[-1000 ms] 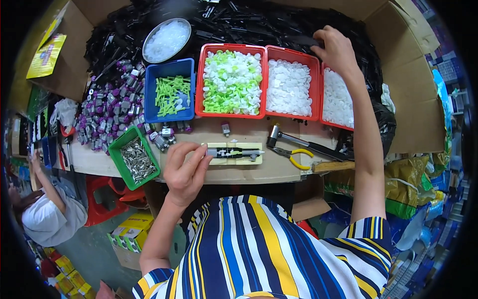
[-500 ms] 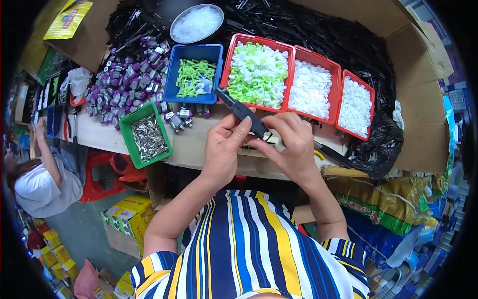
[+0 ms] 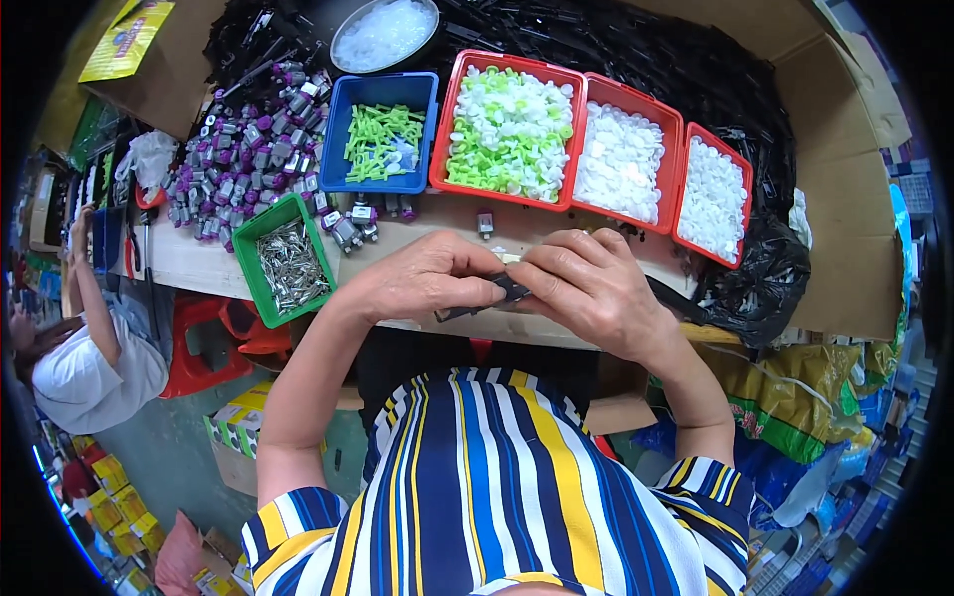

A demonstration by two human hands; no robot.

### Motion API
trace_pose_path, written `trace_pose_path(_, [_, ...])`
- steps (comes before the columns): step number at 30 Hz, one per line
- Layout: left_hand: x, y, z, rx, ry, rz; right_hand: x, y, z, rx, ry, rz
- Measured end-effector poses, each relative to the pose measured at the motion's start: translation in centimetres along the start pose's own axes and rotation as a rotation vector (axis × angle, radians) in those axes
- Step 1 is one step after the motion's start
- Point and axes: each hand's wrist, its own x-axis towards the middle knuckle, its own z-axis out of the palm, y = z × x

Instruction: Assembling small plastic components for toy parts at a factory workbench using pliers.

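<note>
Head view showed the left hand (image 3: 425,276) and the right hand (image 3: 598,291) both pinching a black piece (image 3: 511,289), partly hidden in their grip, above the near edge of the tabletop (image 3: 199,263), between the largest red tray (image 3: 444,149) and the striped shirt (image 3: 502,477).

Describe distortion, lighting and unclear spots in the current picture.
Head view: black corners frame a rounded image that curves near its rim; same view: white pieces look bright; same view: the black heap is dark with small glints; same view: the black part, partly covered by the left hand and the right hand, shows little detail.
</note>
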Motion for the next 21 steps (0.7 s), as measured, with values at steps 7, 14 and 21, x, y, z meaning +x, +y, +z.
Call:
trace_pose_path(7, [-1.5, -2.9, -1.7, 0.134, 0.766, 0.405, -1.9, 0.2, 2.1, 0.137, 0.054, 0.339])
trace_pose_path(14, [-3.7, -4.9, -0.4, 0.134, 0.931, 0.358, -1.8, -0.7, 4.7, 0.215, 0.078, 0.363])
trace_pose_path(21, [-3.0, -6.1, 1.4, 0.283, 0.998, 0.409, -1.4, -0.8, 5.3, 0.193, -0.011, 0.374])
